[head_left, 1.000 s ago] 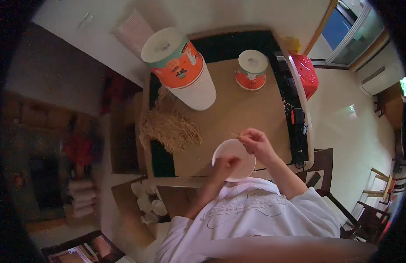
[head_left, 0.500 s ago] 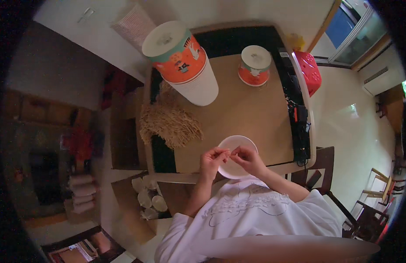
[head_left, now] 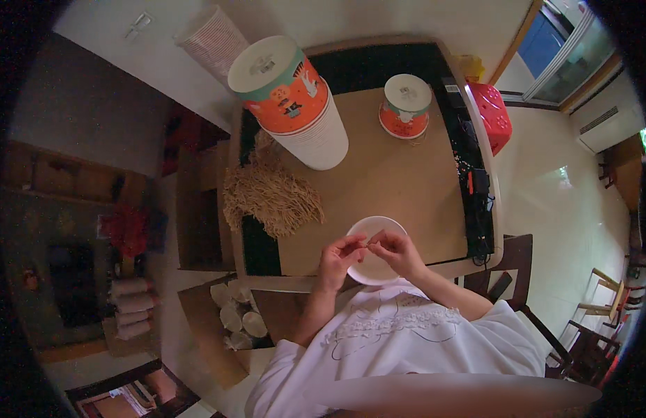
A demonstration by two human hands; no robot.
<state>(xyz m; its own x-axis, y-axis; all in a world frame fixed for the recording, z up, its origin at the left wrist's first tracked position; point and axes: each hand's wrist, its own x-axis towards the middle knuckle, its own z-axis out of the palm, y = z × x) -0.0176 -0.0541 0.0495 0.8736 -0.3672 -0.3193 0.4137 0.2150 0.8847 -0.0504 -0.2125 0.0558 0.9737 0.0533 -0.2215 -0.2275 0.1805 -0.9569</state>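
The room is rather dim, brighter toward the right, where daylight shows at the sliding glass door (head_left: 581, 52) and glare glints off the pale floor (head_left: 539, 198). The left side sinks into grainy shadow. Light on the bench (head_left: 400, 174) is soft, and small detail at the fingers (head_left: 349, 241) is indistinct. Fisheye distortion bends the outer edges, corners go black, and a smooth blur smears the bottom.

Heads-up teamwork: L hand (head_left: 337, 259) and R hand (head_left: 397, 253) come together at center, fingers (head_left: 349, 241) bent inward, tips v. close; exact grip too small to tell. L forearm (head_left: 314, 313) angles up & rt.; R forearm (head_left: 457, 290), flatter, slants up-left.
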